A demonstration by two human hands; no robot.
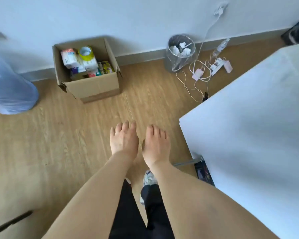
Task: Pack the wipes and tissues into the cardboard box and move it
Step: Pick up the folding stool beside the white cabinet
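An open cardboard box (93, 87) stands on the wooden floor against the white wall. Inside it lie packs of tissues (69, 58) and wipes (107, 67), with a yellow roll of tape (85, 53) on top. My left hand (123, 140) and my right hand (154, 144) hang side by side over the floor, well short of the box, palms down. Both hold nothing and their fingers are loosely apart.
A white table (248, 126) fills the right side. A clear bin (180, 52) with crumpled paper stands by the wall, beside chargers and tangled cables (205, 71). A blue plastic-covered object (7, 87) stands at the left. My shoes (149, 178) show below.
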